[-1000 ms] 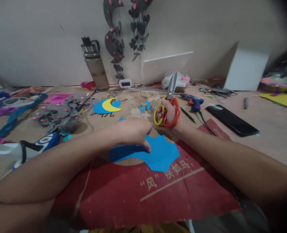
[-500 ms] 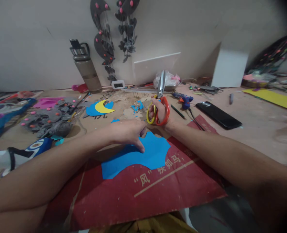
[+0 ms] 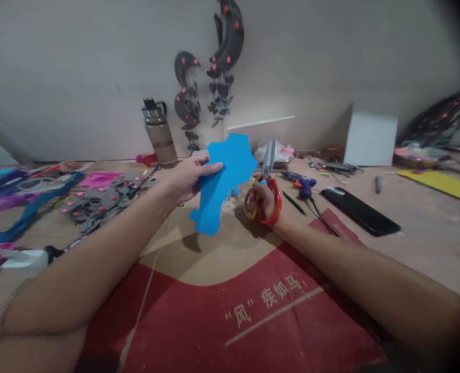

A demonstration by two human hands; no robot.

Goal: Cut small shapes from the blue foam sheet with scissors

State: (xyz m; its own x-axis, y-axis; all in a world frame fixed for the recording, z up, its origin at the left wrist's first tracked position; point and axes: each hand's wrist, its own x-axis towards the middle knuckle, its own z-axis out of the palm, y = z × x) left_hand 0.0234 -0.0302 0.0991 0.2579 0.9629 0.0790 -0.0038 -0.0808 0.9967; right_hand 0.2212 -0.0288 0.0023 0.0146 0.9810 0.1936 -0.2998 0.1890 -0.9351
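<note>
Pinched at its left edge by my left hand (image 3: 193, 178), a blue sheet (image 3: 228, 173) with scalloped edges hangs raised above the cardboard. Whether it is felt, foam or paper I cannot tell. My right hand (image 3: 267, 201) is closed around the handles of a pair of scissors (image 3: 269, 160), one handle loop yellow and one red. Their blades point up and away, look closed, and stand just right of the blue sheet, apart from it. Small blue scraps (image 3: 234, 191) lie on the cardboard behind.
Red and tan cardboard (image 3: 183, 321) covers the table front. A glue gun (image 3: 302, 184), a pencil (image 3: 294, 202) and a black phone (image 3: 360, 211) lie to the right. Grey felt pieces (image 3: 98, 199) lie left. A bottle (image 3: 160, 134) stands by the wall, near hanging moon ornaments (image 3: 187, 101).
My left hand has taken hold of the blue sheet and lifted it off the cardboard, turning it upright. The scissors stay in my right hand. The camera view has tilted up and shifted left.
</note>
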